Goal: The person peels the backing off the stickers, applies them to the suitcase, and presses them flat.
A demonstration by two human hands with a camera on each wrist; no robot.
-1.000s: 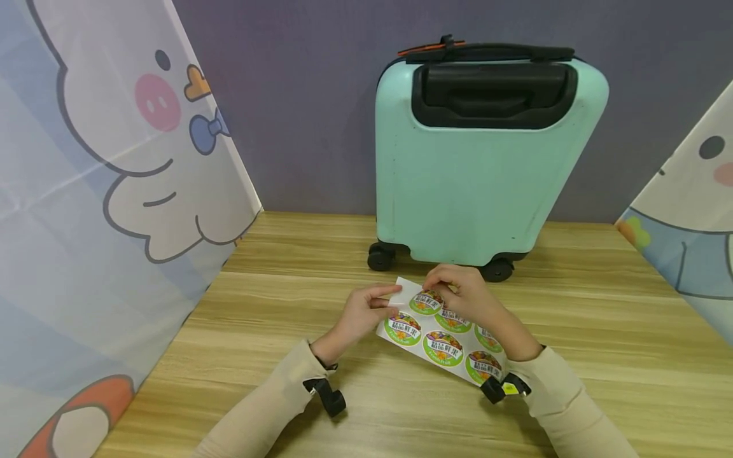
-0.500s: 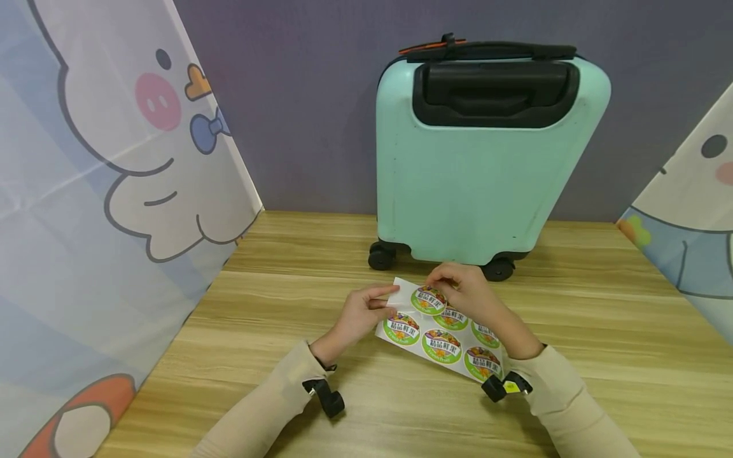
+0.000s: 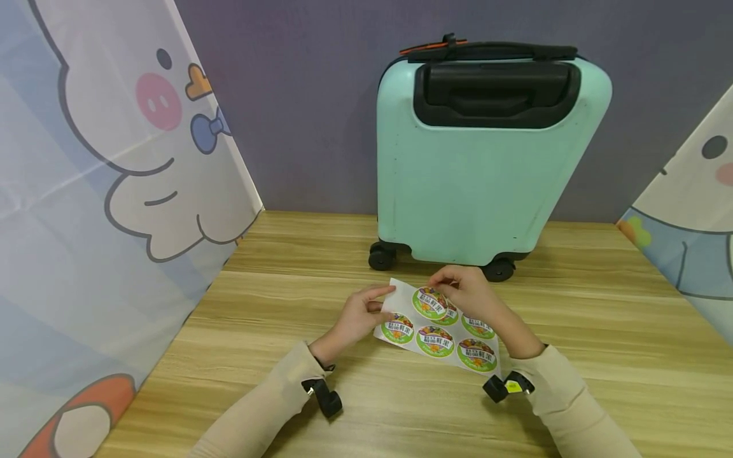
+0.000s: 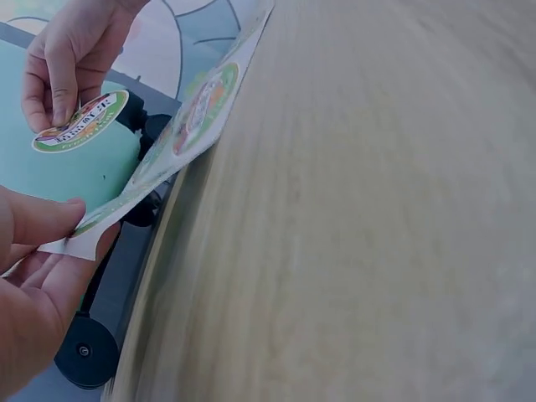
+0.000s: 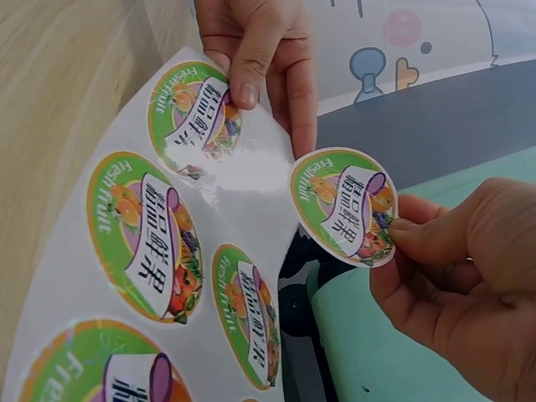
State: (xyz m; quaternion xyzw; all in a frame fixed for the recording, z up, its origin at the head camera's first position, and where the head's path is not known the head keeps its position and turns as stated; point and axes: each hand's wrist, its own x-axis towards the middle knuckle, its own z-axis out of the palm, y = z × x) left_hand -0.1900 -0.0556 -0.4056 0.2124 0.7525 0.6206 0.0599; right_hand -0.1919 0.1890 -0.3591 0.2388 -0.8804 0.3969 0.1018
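My left hand (image 3: 356, 320) grips the left edge of a white sticker sheet (image 5: 251, 197), its thumb over the top face and fingers beneath. Between the thumb and fingers of my right hand (image 5: 469, 272) is a round fruit sticker (image 5: 345, 207), pinched at its edge. That sticker stands off the sheet in both wrist views; a bare patch of backing shows at the sheet's corner. Several green-rimmed stickers printed "Fresh fruit" lie on the sheet, which is tilted up off the table in the left wrist view.
A mint-green suitcase (image 3: 475, 184) with black wheels stands upright just behind my hands. Beneath everything is a wood-grain table (image 3: 275, 254). Cartoon-printed cloths (image 3: 143, 146) hang at the left and right, and a grey panel (image 3: 298, 114) rises at the back.
The pinched sticker has come away from the sheet, baring more of the backing. The sheet has shifted slightly left and turned a little under it. My hands have barely moved.
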